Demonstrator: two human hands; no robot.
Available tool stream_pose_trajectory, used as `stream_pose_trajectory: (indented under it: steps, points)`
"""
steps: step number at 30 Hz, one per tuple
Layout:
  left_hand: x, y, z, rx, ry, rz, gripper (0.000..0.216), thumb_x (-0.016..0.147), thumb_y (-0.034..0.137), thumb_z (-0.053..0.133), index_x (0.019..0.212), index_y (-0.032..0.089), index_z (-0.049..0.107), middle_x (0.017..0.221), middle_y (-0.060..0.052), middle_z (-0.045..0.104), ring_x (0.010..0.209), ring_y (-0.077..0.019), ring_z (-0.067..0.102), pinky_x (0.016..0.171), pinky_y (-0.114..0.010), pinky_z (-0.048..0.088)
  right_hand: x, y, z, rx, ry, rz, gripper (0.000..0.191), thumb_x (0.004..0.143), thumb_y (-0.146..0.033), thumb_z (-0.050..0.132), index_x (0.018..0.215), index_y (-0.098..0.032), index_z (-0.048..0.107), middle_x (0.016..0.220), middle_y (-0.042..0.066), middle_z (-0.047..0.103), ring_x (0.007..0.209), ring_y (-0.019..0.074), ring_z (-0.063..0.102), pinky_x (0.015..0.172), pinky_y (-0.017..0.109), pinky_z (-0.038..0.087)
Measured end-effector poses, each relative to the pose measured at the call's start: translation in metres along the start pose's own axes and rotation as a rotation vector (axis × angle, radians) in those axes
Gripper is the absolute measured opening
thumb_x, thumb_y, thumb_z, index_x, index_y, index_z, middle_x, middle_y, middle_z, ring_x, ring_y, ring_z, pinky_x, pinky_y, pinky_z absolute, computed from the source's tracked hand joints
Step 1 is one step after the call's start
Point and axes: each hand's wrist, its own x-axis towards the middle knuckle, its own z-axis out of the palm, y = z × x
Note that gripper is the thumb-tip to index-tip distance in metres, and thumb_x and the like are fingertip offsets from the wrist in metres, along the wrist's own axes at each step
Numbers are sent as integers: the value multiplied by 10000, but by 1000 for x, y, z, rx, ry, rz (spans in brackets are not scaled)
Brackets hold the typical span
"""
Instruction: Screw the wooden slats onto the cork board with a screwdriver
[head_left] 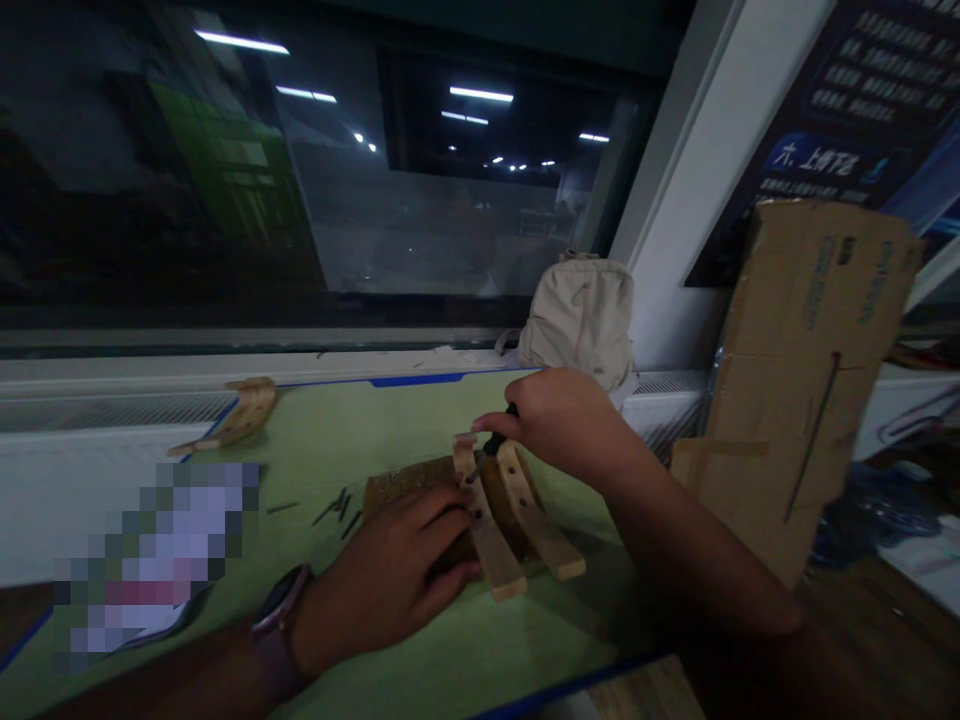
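On green tabletop [322,430] by dark window [345,220]: holding screwdriver [495,443] to wooden strip [496,555]

Head view: gripping black handle with right hand [555,420], fingers closed; touching strip, mid-table, with left hand [390,560], fingers half-curled, can't tell if grasping. Can read 六 on wall poster [817,160]; can't read carton [817,330] print.

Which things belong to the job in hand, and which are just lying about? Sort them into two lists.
Job in hand, it seems:
screwdriver, in the right hand
two wooden strips, one touched by the left hand
brown pad under them
dark bits, perhaps screws

Lying about, it seems:
backpack
cardboard
pixelated item
curved wood, possibly a spare part
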Motion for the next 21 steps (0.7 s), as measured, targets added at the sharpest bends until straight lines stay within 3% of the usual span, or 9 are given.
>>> stream_pose_trajectory:
  steps: [3, 7, 11, 14, 18, 21]
  points:
    - [1, -1, 0, 15, 8, 4, 266, 919, 245, 542, 1173, 170, 547, 1250, -126, 576, 1113, -288, 584, 921, -468, 531, -8, -3, -5, 84, -43, -114, 433, 985, -470, 425, 838, -145, 669, 799, 119, 721, 776, 231, 669, 638, 298, 388]
    - [1, -1, 0, 34, 30, 18, 296, 925, 256, 545, 1206, 162, 544, 1263, -135, 578, 1151, -295, 571, 952, -477, 518, -20, -8, -9, 295, -77, -315, 176, 964, -281, 489, 1083, -170, 555, 992, 85, 673, 834, 205, 637, 647, 277, 388]
    - [-1, -1, 1, 40, 19, 2, 304, 931, 281, 544, 1208, 158, 560, 1258, -139, 587, 1147, -303, 575, 959, -495, 509, -20, -8, -9, 455, -131, -467, 236, 870, -77, 507, 1087, -167, 520, 1045, 67, 590, 823, 162, 585, 679, 257, 401]
    - [-2, -2, 2, 51, 20, -13, 299, 923, 286, 546, 1196, 168, 575, 1269, -138, 584, 1145, -310, 576, 952, -498, 509, -12, -7, -6, 551, -96, -566, 201, 879, -61, 507, 1047, -166, 538, 1033, 49, 594, 886, 157, 568, 739, 248, 400]
    - [-3, -2, 2, 51, 20, -9, 300, 922, 281, 539, 1192, 154, 571, 1251, -146, 589, 1130, -311, 584, 941, -494, 517, -1, -6, -1, 460, 32, -464, 31, 893, -193, 604, 918, -177, 594, 932, 25, 638, 834, 161, 577, 687, 255, 358]
    - [-3, -1, 1, 38, 12, -9, 290, 920, 258, 537, 1190, 154, 560, 1245, -143, 583, 1116, -307, 585, 924, -492, 525, 2, -8, 1, 275, 61, -303, 212, 871, -381, 656, 823, -176, 634, 774, 27, 668, 723, 175, 589, 598, 275, 293]
